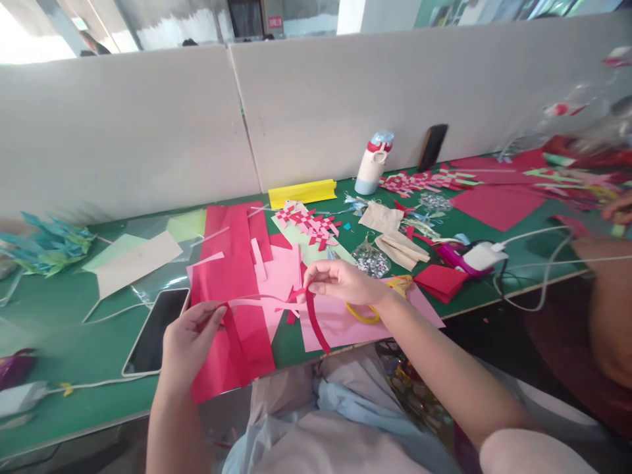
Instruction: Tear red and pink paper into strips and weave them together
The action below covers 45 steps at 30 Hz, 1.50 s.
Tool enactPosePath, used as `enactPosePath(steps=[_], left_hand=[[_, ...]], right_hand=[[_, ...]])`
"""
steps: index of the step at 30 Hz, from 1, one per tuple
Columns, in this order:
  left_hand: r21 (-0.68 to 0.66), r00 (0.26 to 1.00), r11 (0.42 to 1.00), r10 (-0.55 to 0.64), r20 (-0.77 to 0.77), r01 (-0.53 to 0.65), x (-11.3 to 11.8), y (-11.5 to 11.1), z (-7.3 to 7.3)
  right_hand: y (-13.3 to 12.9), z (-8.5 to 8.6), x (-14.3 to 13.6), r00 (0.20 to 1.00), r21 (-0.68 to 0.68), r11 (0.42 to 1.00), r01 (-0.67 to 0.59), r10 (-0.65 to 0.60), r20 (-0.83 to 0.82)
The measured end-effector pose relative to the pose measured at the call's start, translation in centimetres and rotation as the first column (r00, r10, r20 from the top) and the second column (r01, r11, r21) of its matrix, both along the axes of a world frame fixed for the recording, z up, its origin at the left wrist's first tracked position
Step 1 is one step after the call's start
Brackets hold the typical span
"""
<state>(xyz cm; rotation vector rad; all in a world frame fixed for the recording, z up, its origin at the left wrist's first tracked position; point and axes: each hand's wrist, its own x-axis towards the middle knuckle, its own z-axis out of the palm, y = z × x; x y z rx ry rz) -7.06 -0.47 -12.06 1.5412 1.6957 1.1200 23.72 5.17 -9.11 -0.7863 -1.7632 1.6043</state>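
Grip: right hand (340, 282) pinches a red paper strip (316, 322); left hand (190, 336) pinches a pink paper strip (257, 301), above the green surface (69, 329), phone (157, 329) near left.

Head-worn view, down over green table (59, 342)

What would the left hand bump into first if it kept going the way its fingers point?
The left hand points up and right along the pale pink strip it pinches. It would probably meet the right hand holding the crossed strips first, though depth is hard to judge.
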Motion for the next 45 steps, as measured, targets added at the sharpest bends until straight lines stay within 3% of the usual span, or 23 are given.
enactPosePath(steps=[10, 15, 20, 28, 34, 39, 45], left_hand=[[-0.021, 0.999, 0.998, 0.051, -0.016, -0.051, 0.6, -0.2, -0.2], [-0.028, 0.993, 0.994, 0.103, -0.061, -0.105, 1.2, -0.3, -0.2], [-0.004, 0.993, 0.993, 0.114, -0.011, -0.114, 1.4, -0.3, -0.4], [-0.008, 0.987, 0.989, 0.150, -0.053, -0.150, 2.0, -0.7, 0.3], [0.028, 0.995, 0.997, 0.066, 0.074, -0.068, 2.8, -0.9, 0.6], [0.065, 0.990, 0.998, -0.037, 0.134, 0.028, 2.9, -1.0, 0.9], [0.032, 0.968, 0.995, -0.101, 0.229, 0.096, 2.6, -1.0, 0.4]], right_hand=[[-1.0, -0.8, -0.6, 0.997, -0.026, 0.997, 0.078, -0.078, 0.005], [-1.6, -0.4, -0.9, 0.999, -0.035, 0.999, -0.005, 0.004, -0.035], [-2.2, 0.2, -1.5, 0.998, -0.060, 0.997, -0.048, 0.045, -0.054], [-3.2, -1.2, -2.8, 1.000, -0.078, 0.997, -0.016, 0.016, 0.009], [-2.9, -2.2, -3.9, 0.997, -0.062, 0.997, 0.037, -0.041, -0.060], [-2.1, -3.2, -4.2, 0.979, -0.004, 0.987, 0.158, -0.158, -0.126], [-1.7, -3.6, -3.9, 0.884, -0.258, 0.957, 0.134, -0.233, -0.404]])
